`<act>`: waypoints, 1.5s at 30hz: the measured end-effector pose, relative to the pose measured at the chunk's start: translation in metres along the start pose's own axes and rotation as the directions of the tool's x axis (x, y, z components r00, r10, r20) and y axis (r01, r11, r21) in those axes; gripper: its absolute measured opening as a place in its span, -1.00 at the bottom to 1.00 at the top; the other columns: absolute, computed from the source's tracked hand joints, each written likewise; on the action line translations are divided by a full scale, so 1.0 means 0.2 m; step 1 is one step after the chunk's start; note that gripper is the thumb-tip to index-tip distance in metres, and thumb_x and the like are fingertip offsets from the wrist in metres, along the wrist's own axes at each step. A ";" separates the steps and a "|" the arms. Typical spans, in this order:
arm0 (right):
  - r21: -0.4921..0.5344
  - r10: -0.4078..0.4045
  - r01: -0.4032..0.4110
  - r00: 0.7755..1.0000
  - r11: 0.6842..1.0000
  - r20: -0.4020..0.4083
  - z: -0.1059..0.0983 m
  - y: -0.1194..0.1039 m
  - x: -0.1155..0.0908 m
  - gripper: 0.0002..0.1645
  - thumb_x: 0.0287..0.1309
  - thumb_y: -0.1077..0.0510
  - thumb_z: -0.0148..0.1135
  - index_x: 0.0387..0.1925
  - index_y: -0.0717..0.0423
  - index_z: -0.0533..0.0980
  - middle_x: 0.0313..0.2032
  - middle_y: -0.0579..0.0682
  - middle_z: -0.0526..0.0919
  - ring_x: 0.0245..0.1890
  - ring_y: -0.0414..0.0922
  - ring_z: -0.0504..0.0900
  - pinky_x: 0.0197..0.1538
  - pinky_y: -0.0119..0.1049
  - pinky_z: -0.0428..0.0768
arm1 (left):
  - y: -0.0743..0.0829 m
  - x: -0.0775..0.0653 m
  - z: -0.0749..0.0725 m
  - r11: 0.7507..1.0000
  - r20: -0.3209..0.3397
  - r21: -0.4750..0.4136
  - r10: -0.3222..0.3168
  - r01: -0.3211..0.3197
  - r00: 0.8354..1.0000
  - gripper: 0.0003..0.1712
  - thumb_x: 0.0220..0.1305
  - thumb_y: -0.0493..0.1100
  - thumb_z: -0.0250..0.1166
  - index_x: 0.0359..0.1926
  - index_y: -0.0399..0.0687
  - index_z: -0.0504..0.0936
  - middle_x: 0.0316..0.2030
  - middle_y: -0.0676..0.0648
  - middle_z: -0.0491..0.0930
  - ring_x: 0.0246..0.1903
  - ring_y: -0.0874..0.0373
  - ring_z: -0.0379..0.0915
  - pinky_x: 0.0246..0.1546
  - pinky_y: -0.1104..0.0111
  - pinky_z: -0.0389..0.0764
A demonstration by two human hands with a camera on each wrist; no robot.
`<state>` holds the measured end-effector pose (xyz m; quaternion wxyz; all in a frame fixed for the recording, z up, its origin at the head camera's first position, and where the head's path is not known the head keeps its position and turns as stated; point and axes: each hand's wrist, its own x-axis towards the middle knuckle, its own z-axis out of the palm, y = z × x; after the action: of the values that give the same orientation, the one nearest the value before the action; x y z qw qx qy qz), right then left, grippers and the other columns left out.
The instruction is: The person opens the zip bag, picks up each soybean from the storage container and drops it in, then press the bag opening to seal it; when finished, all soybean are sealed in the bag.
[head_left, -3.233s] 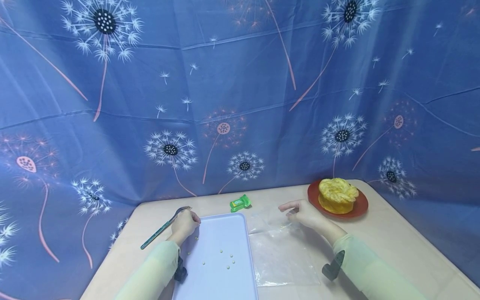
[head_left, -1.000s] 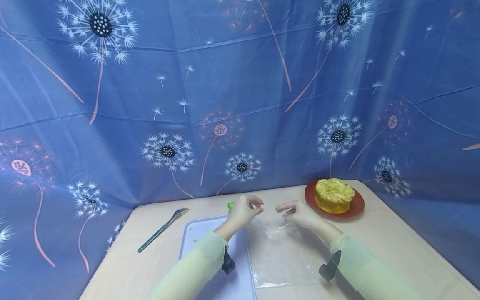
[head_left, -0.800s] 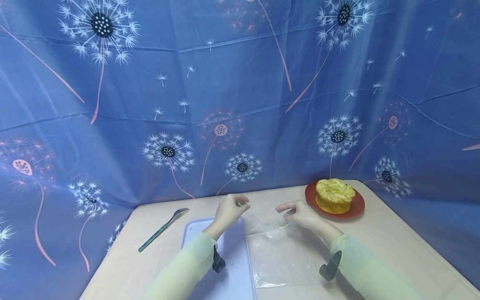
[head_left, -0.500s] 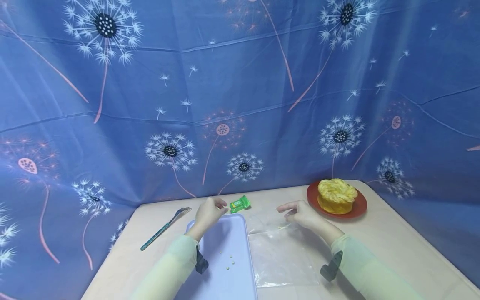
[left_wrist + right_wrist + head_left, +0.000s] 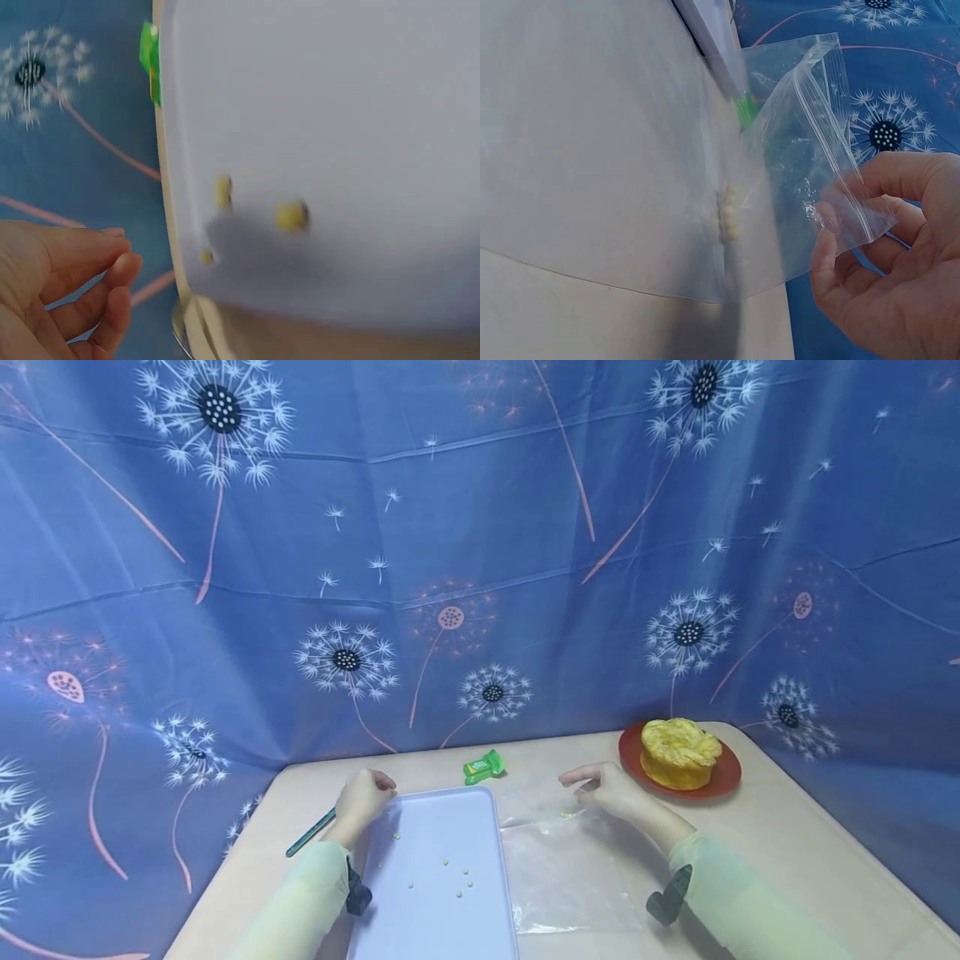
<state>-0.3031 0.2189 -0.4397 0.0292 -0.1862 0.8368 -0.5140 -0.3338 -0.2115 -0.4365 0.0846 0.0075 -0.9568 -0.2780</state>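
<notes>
Left hand (image 5: 362,802) hung by the far left corner of the pale tray (image 5: 435,931), fingers (image 5: 81,244) loosely bent, tips close together; I saw nothing between them. Small yellow balls (image 5: 291,217) lay scattered on the tray. Right hand (image 5: 606,787) gripped the mouth of the clear zip bag (image 5: 566,881), which lay on the counter (image 5: 787,868) beside the tray, more balls (image 5: 730,214) inside.

Room over tray (image 5: 435,931) beside left fingers (image 5: 90,244); green packet (image 5: 483,767) beyond rim; bag (image 5: 787,172) obstructs at right fingers (image 5: 901,176).
</notes>
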 end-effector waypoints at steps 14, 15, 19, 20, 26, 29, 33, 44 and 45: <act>0.007 0.012 -0.012 1.000 1.000 0.001 0.00 0.00 0.00 -0.58 0.15 0.42 0.27 0.08 0.44 0.59 0.01 0.35 0.68 -0.12 0.21 0.70 -0.22 -0.25 0.64 | -0.12 -0.03 0.03 0.999 0.064 0.034 -0.014 0.012 0.998 -0.92 0.12 -0.18 0.53 -0.33 -0.02 0.81 -0.38 0.01 0.74 -0.41 0.11 0.62 -0.41 0.22 0.59; 0.010 0.014 -0.014 1.000 1.000 0.002 0.00 0.00 0.01 -0.58 0.15 0.43 0.27 0.08 0.45 0.59 0.01 0.35 0.68 -0.13 0.21 0.70 -0.23 -0.25 0.64 | -0.13 -0.03 0.03 0.999 0.065 0.042 -0.019 0.016 0.998 -0.93 0.12 -0.19 0.53 -0.33 -0.02 0.81 -0.38 0.01 0.73 -0.42 0.11 0.61 -0.42 0.22 0.59; 0.022 0.010 -0.010 1.000 1.000 -0.001 0.00 0.00 0.00 -0.57 0.13 0.44 0.27 0.08 0.46 0.59 0.00 0.36 0.67 -0.12 0.23 0.70 -0.23 -0.28 0.63 | -0.12 -0.02 0.04 0.997 0.074 0.075 -0.028 0.022 0.997 -0.95 0.11 -0.19 0.52 -0.36 -0.01 0.80 -0.40 0.04 0.71 -0.44 0.14 0.56 -0.43 0.25 0.55; 0.022 0.003 -0.003 1.000 1.000 -0.001 0.00 0.00 0.00 -0.56 0.12 0.44 0.27 0.08 0.46 0.58 0.00 0.37 0.67 -0.11 0.24 0.69 -0.23 -0.30 0.63 | -0.12 -0.02 0.04 0.997 0.078 0.080 -0.028 0.022 0.997 -0.95 0.12 -0.20 0.52 -0.38 -0.01 0.80 -0.41 0.05 0.71 -0.45 0.15 0.55 -0.44 0.25 0.55; 0.032 -0.003 0.003 1.000 0.999 -0.001 0.00 0.00 -0.01 -0.55 0.12 0.43 0.26 0.09 0.48 0.57 0.00 0.38 0.66 -0.09 0.29 0.67 -0.24 -0.26 0.63 | -0.10 -0.02 0.06 0.993 0.099 0.115 -0.007 -0.004 0.995 -0.94 0.13 -0.26 0.51 -0.41 -0.02 0.78 -0.49 0.06 0.66 -0.52 0.17 0.52 -0.51 0.30 0.53; 0.035 0.007 -0.007 1.000 0.999 -0.001 0.00 0.00 -0.01 -0.54 0.10 0.44 0.26 0.09 0.48 0.57 0.01 0.38 0.66 -0.06 0.31 0.66 -0.21 -0.24 0.64 | -0.09 -0.01 0.07 0.992 0.100 0.122 -0.006 -0.006 0.995 -0.93 0.13 -0.29 0.50 -0.41 -0.04 0.78 -0.49 0.07 0.65 -0.52 0.18 0.52 -0.52 0.29 0.54; 0.029 0.012 -0.012 1.000 1.000 -0.001 0.00 0.01 -0.01 -0.52 0.07 0.44 0.28 0.09 0.49 0.57 0.01 0.39 0.66 0.00 0.32 0.64 -0.15 -0.24 0.63 | -0.10 -0.01 0.08 0.992 0.096 0.128 -0.008 -0.004 0.995 -0.92 0.15 -0.32 0.47 -0.41 -0.06 0.77 -0.48 0.04 0.65 -0.52 0.17 0.52 -0.52 0.28 0.56; 0.029 0.011 -0.011 1.000 1.000 -0.012 0.01 0.00 -0.02 -0.54 0.07 0.46 0.26 0.07 0.47 0.58 0.01 0.39 0.66 -0.05 0.31 0.65 -0.23 -0.25 0.61 | -0.10 -0.01 0.10 0.990 0.093 0.138 0.003 -0.016 0.996 -0.90 0.19 -0.30 0.41 -0.44 -0.05 0.72 -0.48 0.03 0.61 -0.53 0.15 0.47 -0.54 0.27 0.51; 0.028 0.011 -0.010 1.000 1.000 -0.013 0.01 0.00 -0.02 -0.54 0.07 0.46 0.25 0.08 0.48 0.58 0.01 0.39 0.66 -0.07 0.31 0.65 -0.24 -0.23 0.61 | -0.09 -0.01 0.10 0.990 0.093 0.140 0.010 -0.023 0.996 -0.90 0.19 -0.30 0.41 -0.44 -0.05 0.71 -0.48 0.03 0.60 -0.53 0.15 0.47 -0.54 0.27 0.51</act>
<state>-0.2997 0.2195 -0.4413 0.0291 -0.1781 0.8307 -0.5267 -0.3358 -0.2169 -0.4635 0.0421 -0.0071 -0.9770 -0.2090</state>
